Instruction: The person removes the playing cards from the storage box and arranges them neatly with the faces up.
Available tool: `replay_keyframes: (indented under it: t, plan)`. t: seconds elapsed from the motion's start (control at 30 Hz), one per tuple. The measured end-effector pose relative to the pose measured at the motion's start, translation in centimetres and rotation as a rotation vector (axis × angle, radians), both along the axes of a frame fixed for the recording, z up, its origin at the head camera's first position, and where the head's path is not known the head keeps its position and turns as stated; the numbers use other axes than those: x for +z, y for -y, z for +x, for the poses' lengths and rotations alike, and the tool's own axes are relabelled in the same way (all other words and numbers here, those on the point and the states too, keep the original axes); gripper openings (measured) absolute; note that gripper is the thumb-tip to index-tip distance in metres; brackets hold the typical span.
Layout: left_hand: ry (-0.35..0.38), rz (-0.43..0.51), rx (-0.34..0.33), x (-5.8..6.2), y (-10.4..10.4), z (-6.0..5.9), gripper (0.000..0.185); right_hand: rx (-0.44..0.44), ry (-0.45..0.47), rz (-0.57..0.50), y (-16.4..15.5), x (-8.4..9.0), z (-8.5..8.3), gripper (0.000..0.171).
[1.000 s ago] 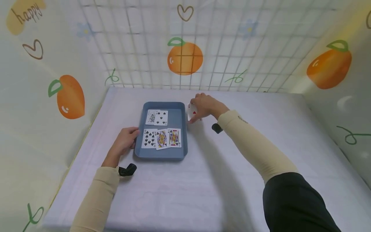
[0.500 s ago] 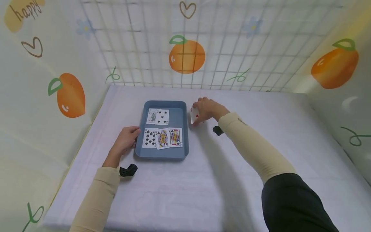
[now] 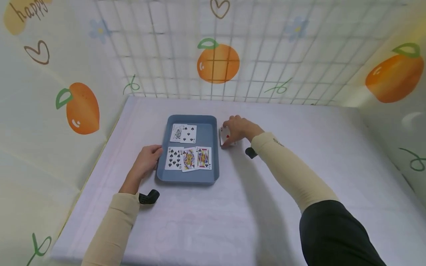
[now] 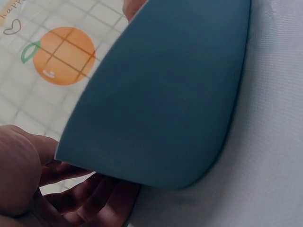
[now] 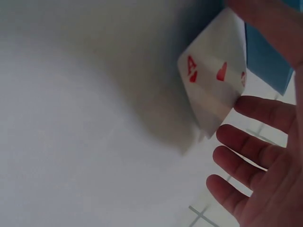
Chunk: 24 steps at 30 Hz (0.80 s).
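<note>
In the head view, my left hand (image 3: 146,160) holds the left wall of a blue tray (image 3: 206,177). The left wrist view has the thumb by the tray's rim (image 4: 75,123) and the other fingers under its wall. Right of the tray, my right hand (image 3: 241,129) pinches an ace of hearts (image 3: 225,135) at its edges. Close up, the card (image 5: 215,71) stands tilted between thumb and index finger, the other fingers apart from it. Inside the tray lie a joker (image 3: 176,133), a spade number card (image 3: 188,134), a ten of spades (image 3: 173,159), a queen (image 3: 189,159) and a jack (image 3: 203,158).
A white cloth (image 3: 199,218) covers the table. Behind it rises a curtain (image 3: 266,48) printed with oranges and grid lines. Black wrist cameras (image 3: 149,197) sit on both wrists, and the right forearm (image 3: 293,170) reaches across the table's right half.
The right hand has come slightly nearer along the tray's right side with the ace of hearts. The left hand keeps its place on the tray; the head view has shifted a little.
</note>
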<state>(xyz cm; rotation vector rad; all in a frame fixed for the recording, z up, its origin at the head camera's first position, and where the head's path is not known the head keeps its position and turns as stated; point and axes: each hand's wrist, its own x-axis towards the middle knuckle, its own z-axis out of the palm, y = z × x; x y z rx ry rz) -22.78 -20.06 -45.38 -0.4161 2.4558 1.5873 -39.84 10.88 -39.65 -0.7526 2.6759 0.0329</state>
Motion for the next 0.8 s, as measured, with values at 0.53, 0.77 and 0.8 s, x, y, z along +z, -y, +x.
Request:
replay_keyframes:
  t: [0.53, 0.77, 0.8]
  plan:
    - [-0.018, -0.003, 0.003, 0.12, -0.01, 0.05, 0.046, -0.023, 0.015, -0.004, 0.19, -0.55, -0.47, 0.09]
    - [-0.019, -0.008, -0.002, -0.18, 0.12, 0.07, 0.047, -0.024, 0.019, -0.007, 0.2, -0.67, -0.37, 0.09]
    - [-0.019, -0.007, -0.003, -0.21, 0.14, 0.09, 0.047, -0.022, 0.02, -0.008, 0.23, -0.66, -0.35, 0.09]
